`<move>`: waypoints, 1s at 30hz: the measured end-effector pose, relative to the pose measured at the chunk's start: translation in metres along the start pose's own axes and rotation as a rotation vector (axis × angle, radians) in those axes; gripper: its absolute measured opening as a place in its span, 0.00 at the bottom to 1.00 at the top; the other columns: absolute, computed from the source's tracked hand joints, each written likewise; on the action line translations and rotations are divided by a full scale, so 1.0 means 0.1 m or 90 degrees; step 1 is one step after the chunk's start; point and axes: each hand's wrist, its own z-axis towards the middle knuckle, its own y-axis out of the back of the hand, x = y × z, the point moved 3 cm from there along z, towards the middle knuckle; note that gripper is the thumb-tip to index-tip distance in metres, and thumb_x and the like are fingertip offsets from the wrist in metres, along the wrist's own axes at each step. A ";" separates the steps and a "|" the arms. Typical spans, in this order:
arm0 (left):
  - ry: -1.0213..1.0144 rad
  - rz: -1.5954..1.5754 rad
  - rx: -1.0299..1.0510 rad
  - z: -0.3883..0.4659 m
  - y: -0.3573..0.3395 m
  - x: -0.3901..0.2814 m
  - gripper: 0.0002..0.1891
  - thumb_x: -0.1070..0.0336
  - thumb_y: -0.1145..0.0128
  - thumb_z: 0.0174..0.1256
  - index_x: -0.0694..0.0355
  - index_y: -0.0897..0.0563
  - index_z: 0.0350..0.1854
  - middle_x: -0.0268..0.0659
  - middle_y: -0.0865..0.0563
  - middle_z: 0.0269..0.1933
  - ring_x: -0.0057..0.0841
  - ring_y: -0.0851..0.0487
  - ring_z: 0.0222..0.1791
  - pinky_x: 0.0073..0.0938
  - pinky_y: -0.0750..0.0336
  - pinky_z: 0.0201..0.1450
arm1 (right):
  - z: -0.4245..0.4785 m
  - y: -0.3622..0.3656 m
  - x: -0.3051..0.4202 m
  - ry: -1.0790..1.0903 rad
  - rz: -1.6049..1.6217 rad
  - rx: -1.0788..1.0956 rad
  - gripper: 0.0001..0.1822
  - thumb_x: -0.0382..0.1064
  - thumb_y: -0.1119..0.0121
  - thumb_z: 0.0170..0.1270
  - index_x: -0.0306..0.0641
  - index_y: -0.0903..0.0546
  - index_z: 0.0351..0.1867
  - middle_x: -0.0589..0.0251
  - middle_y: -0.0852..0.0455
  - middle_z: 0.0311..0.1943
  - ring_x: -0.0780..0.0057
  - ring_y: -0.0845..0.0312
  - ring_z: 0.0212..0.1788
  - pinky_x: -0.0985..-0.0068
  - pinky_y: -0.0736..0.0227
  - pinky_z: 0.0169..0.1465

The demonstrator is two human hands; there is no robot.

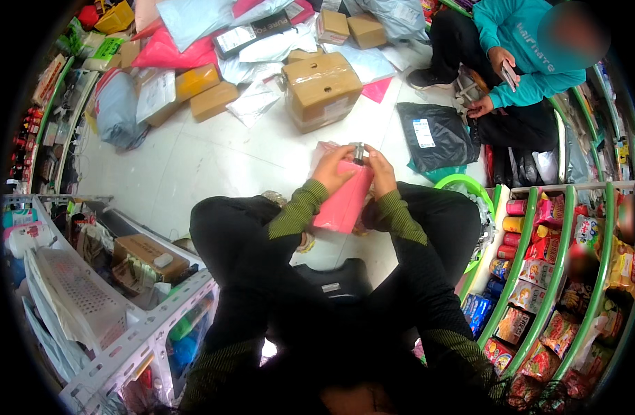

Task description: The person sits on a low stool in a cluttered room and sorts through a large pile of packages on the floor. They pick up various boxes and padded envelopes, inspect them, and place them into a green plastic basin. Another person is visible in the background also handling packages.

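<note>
Between my knees I hold a pink box-shaped package (344,199) above the tiled floor. My left hand (332,170) grips its upper left side, the thumb lying over the pink face. The fingers of my right hand (381,168) are at its upper right edge. A small dark and silvery object (358,152) sits between my fingertips at the package's top; its kind is unclear. Clear plastic wrap (322,151) shows behind my left hand. Ahead stands a taped cardboard box (322,91), and a black plastic mailer bag (438,137) with a white label lies to the right.
Parcels and mailer bags (185,26) pile up ahead. At the upper right a person (530,67) sits holding a phone (508,75). A green basket (462,179) is by my right knee, snack shelves (530,280) at the right, a white metal rack (141,332) at the left.
</note>
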 end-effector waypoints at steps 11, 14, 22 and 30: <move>0.062 -0.003 -0.027 0.00 0.03 -0.18 0.21 0.76 0.41 0.43 0.66 0.29 0.43 0.39 0.21 0.30 0.26 0.22 0.33 0.22 0.29 0.42 | 0.02 0.01 0.04 -0.018 0.054 -0.054 0.22 0.40 0.49 0.60 0.34 0.35 0.54 0.59 0.21 0.35 0.80 0.28 0.40 0.84 0.37 0.45; 0.105 -0.054 -0.044 0.01 0.05 -0.18 0.21 0.76 0.41 0.42 0.66 0.29 0.43 0.38 0.21 0.29 0.26 0.22 0.32 0.22 0.29 0.41 | 0.01 0.03 0.03 -0.031 0.015 -0.106 0.25 0.46 0.50 0.59 0.36 0.36 0.55 0.58 0.23 0.38 0.74 0.30 0.44 0.77 0.40 0.50; 0.043 0.009 -0.031 -0.06 -0.22 -0.23 0.25 0.76 0.40 0.40 0.66 0.31 0.46 0.38 0.23 0.29 0.28 0.23 0.32 0.24 0.29 0.41 | 0.10 0.08 0.17 -0.025 -0.027 0.009 0.17 0.42 0.45 0.56 0.31 0.26 0.43 0.60 0.20 0.29 0.80 0.26 0.33 0.84 0.34 0.39; 0.049 0.031 -0.083 -0.10 -0.28 -0.25 0.26 0.71 0.37 0.38 0.64 0.30 0.45 0.38 0.23 0.27 0.35 0.24 0.32 0.31 0.32 0.40 | 0.04 0.17 0.23 -0.140 0.081 0.032 0.14 0.44 0.53 0.60 0.36 0.27 0.41 0.64 0.21 0.27 0.80 0.28 0.30 0.83 0.35 0.34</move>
